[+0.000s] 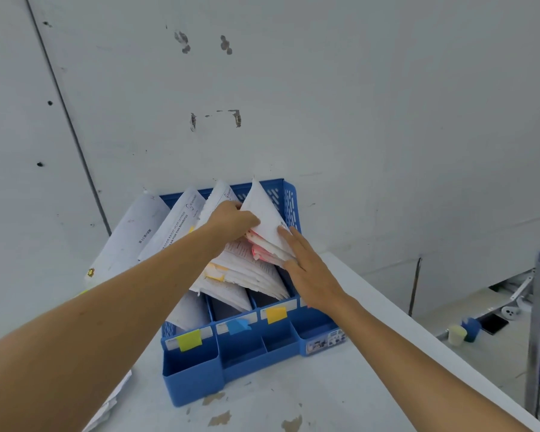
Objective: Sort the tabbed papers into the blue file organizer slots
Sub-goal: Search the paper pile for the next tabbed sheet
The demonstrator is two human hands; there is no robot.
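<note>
Papers [263, 210] in L hand [231, 220], R hand [309, 272] flat

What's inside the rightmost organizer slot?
Papers with pink tabs; left hand grips them, right hand presses flat. Their lower part and the slot label are covered.

- Reaches forward with the bare left hand [233, 221], fingers curled, pinching a white paper sheet [262, 210].
- Extends the bare right hand [309, 269] just beside it, palm down, fingers straight and close together.
</note>
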